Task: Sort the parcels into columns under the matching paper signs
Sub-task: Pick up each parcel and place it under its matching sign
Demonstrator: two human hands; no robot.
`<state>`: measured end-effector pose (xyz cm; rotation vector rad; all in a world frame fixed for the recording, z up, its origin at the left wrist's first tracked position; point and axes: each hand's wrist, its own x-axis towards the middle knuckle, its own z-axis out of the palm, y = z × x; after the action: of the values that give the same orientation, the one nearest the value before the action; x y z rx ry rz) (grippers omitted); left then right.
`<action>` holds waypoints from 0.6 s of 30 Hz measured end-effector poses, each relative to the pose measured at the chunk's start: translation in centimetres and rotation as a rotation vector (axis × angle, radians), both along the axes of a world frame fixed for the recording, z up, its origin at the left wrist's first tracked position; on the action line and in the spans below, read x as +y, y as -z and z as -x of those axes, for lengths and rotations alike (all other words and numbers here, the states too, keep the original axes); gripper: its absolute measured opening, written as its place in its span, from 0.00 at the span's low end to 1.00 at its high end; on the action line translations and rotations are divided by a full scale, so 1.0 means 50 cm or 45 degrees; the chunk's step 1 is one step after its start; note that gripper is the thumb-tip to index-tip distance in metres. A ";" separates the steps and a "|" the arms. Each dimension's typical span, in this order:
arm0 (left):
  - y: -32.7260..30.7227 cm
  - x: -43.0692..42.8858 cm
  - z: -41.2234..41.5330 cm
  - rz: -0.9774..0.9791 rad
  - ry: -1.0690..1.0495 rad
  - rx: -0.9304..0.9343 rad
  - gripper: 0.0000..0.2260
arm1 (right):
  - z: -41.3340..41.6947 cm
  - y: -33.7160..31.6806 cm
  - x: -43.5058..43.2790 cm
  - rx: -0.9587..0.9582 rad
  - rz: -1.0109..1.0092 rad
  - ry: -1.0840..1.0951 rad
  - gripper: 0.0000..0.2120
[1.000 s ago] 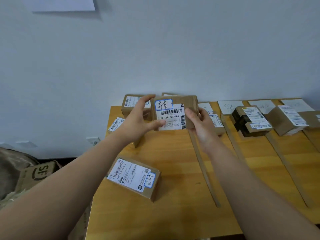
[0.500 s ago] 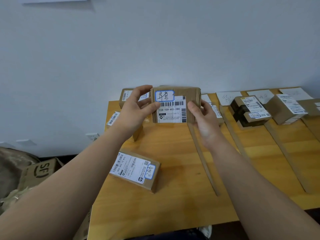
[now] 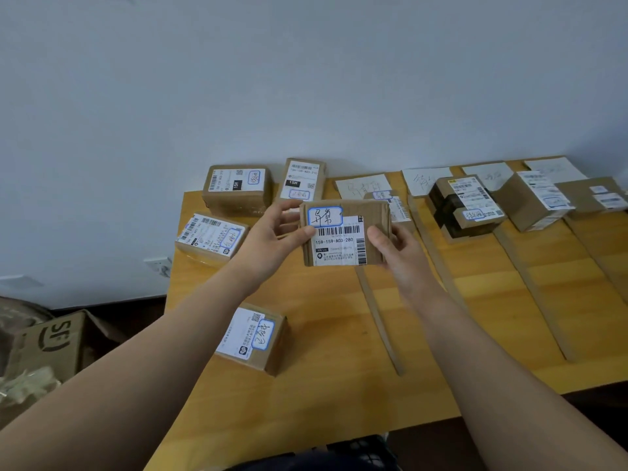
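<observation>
Parcel (image 3: 343, 232) is held clear above the table (image 3: 323, 385), label up, over the far end of the first strip (image 3: 377, 321) and just in front of the leftmost sign (image 3: 363, 186). Left hand (image 3: 275, 232) pinches its left edge, thumb on the label and fingers behind. The right hand (image 3: 401, 253) pinches the right edge in the same way.

Risks, as judged:
- The handwritten tag and the signs are both scrawled, so a misread could send it to the wrong column.
- Set down carelessly, it could straddle a strip or push it askew, blurring the lanes.

Columns:
- The first holds one box (image 3: 394, 205), mostly hidden.
- The second holds a dark stack (image 3: 465, 205).
- The third holds a brown box (image 3: 533, 202).
- Further ones run out of view.

Four unsorted parcels (image 3: 238, 188) wait at the left. The floor carton (image 3: 51, 341) shows no inside, so its contents cannot be told.
</observation>
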<state>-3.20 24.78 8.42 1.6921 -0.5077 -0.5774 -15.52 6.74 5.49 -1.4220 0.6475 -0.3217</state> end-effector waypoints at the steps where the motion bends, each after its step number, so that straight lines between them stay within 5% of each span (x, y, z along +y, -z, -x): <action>1: 0.006 -0.012 0.008 -0.025 0.013 0.010 0.19 | 0.010 0.007 -0.012 0.026 0.002 0.002 0.29; 5: 0.030 -0.070 0.042 -0.185 0.021 0.018 0.19 | 0.047 0.039 -0.070 0.164 -0.018 -0.016 0.22; 18: 0.121 -0.188 0.107 -0.649 -0.104 0.054 0.11 | 0.104 0.132 -0.254 0.575 -0.215 -0.039 0.23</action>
<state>-8.53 15.39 2.39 2.1654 -0.2684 -0.7227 -20.74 -5.96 -1.10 -1.3482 0.9938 0.0843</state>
